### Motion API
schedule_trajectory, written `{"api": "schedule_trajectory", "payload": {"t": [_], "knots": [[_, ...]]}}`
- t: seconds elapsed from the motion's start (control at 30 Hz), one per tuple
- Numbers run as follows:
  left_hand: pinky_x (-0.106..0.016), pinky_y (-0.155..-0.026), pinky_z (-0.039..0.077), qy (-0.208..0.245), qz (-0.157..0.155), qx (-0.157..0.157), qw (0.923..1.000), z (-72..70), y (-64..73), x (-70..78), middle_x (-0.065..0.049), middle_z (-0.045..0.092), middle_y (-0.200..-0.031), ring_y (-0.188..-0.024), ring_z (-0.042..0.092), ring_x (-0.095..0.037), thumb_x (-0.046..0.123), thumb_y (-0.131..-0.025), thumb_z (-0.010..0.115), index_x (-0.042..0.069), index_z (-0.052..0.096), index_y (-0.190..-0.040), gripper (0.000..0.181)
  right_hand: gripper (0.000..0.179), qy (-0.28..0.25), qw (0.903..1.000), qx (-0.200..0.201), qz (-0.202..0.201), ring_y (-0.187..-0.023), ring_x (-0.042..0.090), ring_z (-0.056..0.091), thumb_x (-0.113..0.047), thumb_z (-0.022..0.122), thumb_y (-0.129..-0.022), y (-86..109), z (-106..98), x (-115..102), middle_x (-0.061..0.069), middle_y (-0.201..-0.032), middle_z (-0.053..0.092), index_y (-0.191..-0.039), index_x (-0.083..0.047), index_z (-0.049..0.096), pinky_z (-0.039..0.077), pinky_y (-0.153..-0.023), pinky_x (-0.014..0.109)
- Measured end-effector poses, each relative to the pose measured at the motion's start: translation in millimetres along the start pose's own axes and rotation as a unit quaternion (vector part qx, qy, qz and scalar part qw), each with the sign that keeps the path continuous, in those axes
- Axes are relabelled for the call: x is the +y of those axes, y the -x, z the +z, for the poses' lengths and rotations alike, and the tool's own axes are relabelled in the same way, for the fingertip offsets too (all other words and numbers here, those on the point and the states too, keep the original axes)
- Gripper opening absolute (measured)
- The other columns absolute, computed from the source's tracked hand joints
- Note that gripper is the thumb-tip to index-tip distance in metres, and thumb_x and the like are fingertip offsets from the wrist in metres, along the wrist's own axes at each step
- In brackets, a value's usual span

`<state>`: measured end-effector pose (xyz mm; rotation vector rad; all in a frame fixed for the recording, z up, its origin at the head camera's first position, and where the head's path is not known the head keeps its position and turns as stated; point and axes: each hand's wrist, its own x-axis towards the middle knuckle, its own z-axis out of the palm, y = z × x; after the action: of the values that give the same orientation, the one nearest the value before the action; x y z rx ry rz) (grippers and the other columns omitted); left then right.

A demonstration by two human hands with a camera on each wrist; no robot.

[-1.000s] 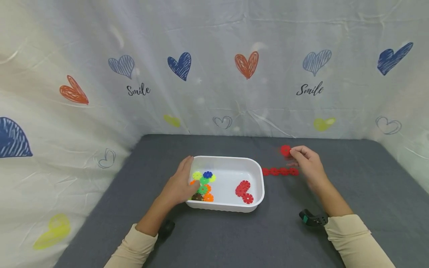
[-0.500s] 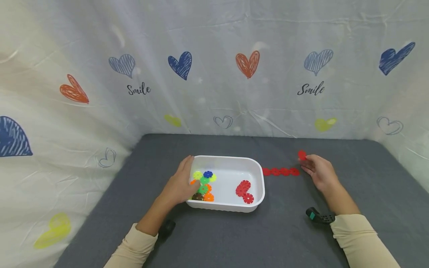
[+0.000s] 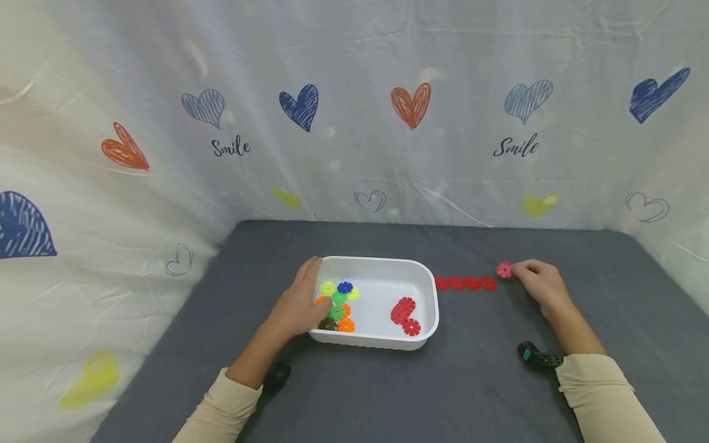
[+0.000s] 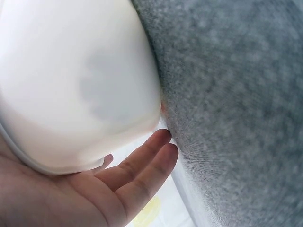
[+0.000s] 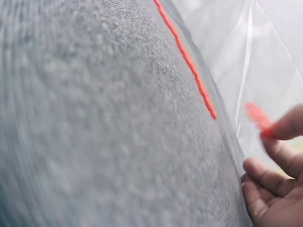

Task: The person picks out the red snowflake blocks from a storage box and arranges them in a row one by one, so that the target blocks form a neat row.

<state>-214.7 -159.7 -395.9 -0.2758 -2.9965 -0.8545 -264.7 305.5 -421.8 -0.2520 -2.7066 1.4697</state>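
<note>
A red notched plastic disc [image 3: 504, 269] is pinched between the thumb and index finger of my right hand [image 3: 543, 288], slightly above the table. In the right wrist view this disc [image 5: 258, 117] appears nearly edge-on, apart from the row of red discs [image 5: 189, 64] lying flat. That row [image 3: 464, 283] extends from the tray's right side toward my right hand. My left hand [image 3: 296, 307] grips the left end of the white plastic tray [image 3: 371, 341], thumb over the rim, fingers outside. The left wrist view shows the tray wall [image 4: 61, 71] against my palm.
Inside the tray, several red discs [image 3: 412, 327] lie at the right, and mixed yellow, green, orange, brown and blue discs [image 3: 336, 312] at the left, partly behind my thumb. A grey cloth [image 3: 421, 400] covers the table. A heart-printed curtain [image 3: 354, 147] hangs behind.
My right hand has moved right and lowered the red disc from above the row to near its right end. My left hand stays on the tray.
</note>
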Motion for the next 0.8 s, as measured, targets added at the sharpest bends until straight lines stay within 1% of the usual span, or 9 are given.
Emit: {"api": "schedule_trajectory", "payload": {"t": [0.07,0.13,0.27,0.33,0.47,0.57,0.67,0.73,0.8], "knots": [[-0.06,-0.103,0.04,0.0,0.001,0.001,1.0,-0.1,0.2,-0.3,-0.01,0.015,-0.165,-0.13,0.047,-0.037,0.025,-0.089,0.061,0.008,0.018,-0.16,0.084,0.044,0.032,0.999,-0.01,-0.028,-0.1,0.031,0.049,-0.027,0.05,-0.1,0.8,-0.4,1.2,0.028,-0.126,0.054,-0.119,0.011,0.062,0.043,-0.074,0.039],[-0.06,-0.103,0.04,-0.001,0.003,0.003,1.0,0.1,0.3,-0.7,-0.011,0.015,-0.165,-0.13,0.047,-0.037,0.025,-0.089,0.06,0.008,0.018,-0.16,0.084,0.041,0.049,0.9979,-0.007,-0.04,-0.097,0.029,0.05,-0.024,0.052,-0.099,1.2,-0.4,1.4,0.03,-0.125,0.056,-0.117,0.011,0.064,0.044,-0.071,0.036],[-0.06,-0.102,0.041,-0.005,0.007,0.004,1.0,1.0,-0.1,-2.2,-0.011,0.015,-0.165,-0.129,0.047,-0.038,0.025,-0.089,0.059,0.008,0.018,-0.16,0.084,0.038,0.077,0.9966,0.016,-0.025,-0.098,0.033,0.054,-0.025,0.057,-0.097,2.9,-2.5,1.3,0.031,-0.127,0.058,-0.111,0.009,0.067,0.044,-0.067,0.034],[-0.06,-0.102,0.041,-0.006,0.008,0.005,0.9999,1.6,-0.2,-2.5,-0.011,0.016,-0.164,-0.129,0.047,-0.038,0.026,-0.089,0.058,0.008,0.018,-0.16,0.084,0.035,0.097,0.9949,0.025,-0.012,-0.095,0.035,0.055,-0.025,0.059,-0.096,3.7,-3.3,0.3,0.031,-0.124,0.06,-0.106,0.007,0.069,0.043,-0.064,0.035],[-0.06,-0.102,0.04,-0.006,0.01,0.006,0.9999,1.9,-0.3,-2.6,-0.012,0.016,-0.164,-0.128,0.047,-0.038,0.026,-0.089,0.059,0.008,0.018,-0.16,0.084,0.031,0.143,0.9893,0.026,-0.004,-0.084,0.033,0.055,-0.025,0.06,-0.094,5.1,-5.4,-2.5,0.026,-0.106,0.064,-0.097,0.004,0.071,0.042,-0.059,0.036],[-0.06,-0.102,0.041,-0.006,0.014,0.007,0.9999,1.5,-0.4,-2.7,-0.012,0.016,-0.164,-0.127,0.048,-0.038,0.025,-0.089,0.059,0.007,0.017,-0.16,0.084,0.031,0.169,0.9853,0.02,-0.013,-0.079,0.03,0.054,-0.024,0.06,-0.092,5.6,-6.5,-5.0,0.022,-0.098,0.065,-0.096,0.004,0.071,0.042,-0.057,0.036],[-0.06,-0.101,0.041,-0.003,0.016,0.006,0.9999,0.8,-0.3,-2.7,-0.012,0.016,-0.164,-0.125,0.049,-0.038,0.025,-0.089,0.059,0.007,0.017,-0.16,0.084,0.033,0.186,0.9818,0.0,-0.036,-0.083,0.034,0.057,-0.024,0.061,-0.093,5.8,-7.7,-7.4,0.024,-0.102,0.065,-0.102,0.006,0.07,0.047,-0.062,0.041],[-0.06,-0.102,0.041,0.0,0.017,0.005,0.9998,0.6,-0.3,-2.8,-0.012,0.015,-0.164,-0.126,0.048,-0.038,0.025,-0.089,0.059,0.007,0.017,-0.16,0.084,0.035,0.195,0.9786,-0.025,-0.059,-0.092,0.04,0.058,-0.024,0.063,-0.093,5.4,-8.8,-8.4,0.029,-0.109,0.063,-0.108,0.007,0.068,0.049,-0.07,0.048],[-0.059,-0.102,0.041,0.001,0.017,0.004,0.9999,0.9,-0.4,-3.3,-0.012,0.015,-0.164,-0.126,0.048,-0.038,0.025,-0.089,0.059,0.007,0.017,-0.16,0.084,0.036,0.206,0.9739,-0.049,-0.082,-0.103,0.047,0.054,-0.022,0.067,-0.092,4.7,-9.9,-9.1,0.033,-0.116,0.059,-0.112,0.008,0.067,0.048,-0.078,0.056]]}}
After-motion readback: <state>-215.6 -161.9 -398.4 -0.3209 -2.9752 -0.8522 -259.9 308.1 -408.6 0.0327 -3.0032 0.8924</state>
